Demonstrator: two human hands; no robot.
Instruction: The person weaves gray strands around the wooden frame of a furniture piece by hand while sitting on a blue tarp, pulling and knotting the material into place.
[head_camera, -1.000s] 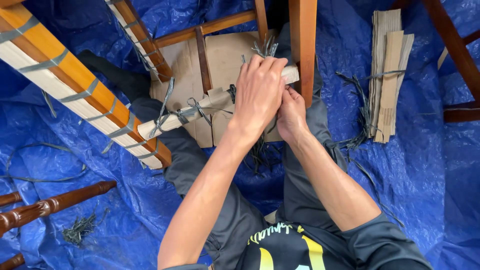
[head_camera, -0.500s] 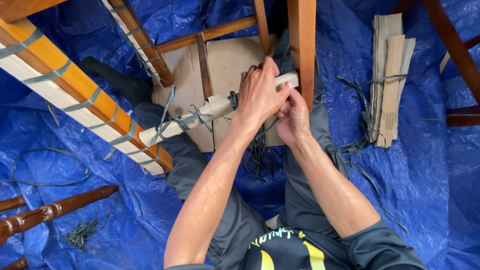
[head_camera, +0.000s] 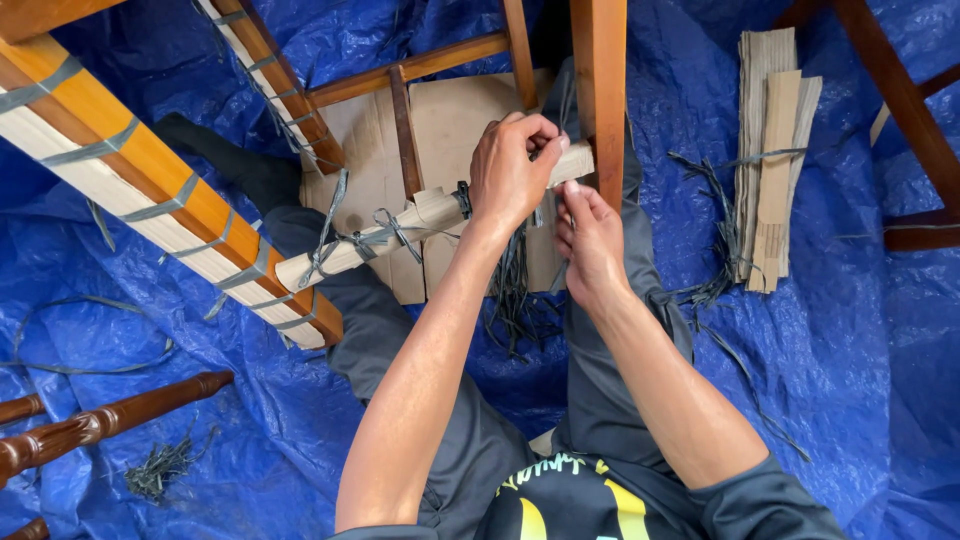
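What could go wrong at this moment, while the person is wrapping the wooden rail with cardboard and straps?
1. The left hand alone presses the cardboard wrap onto the rail; if it slackens, the wrap may spring open.
2. The right hand works close to the upright post, so fingers might get pinched or scraped.
3. Loose grey straps hang over the lap and may tangle.

A crinkled bright blue tarp (head_camera: 850, 380) lies under you. The chair frame (head_camera: 600, 90) is orange-brown wood; its rail (head_camera: 350, 250) is wrapped in pale cardboard bound with grey straps (head_camera: 385, 232). Tan cardboard strips (head_camera: 770, 160) are stacked at right. A turned leg (head_camera: 110, 415) is dark reddish brown. Your trousers (head_camera: 420, 390) are charcoal, your shirt (head_camera: 560, 505) black with yellow markings.
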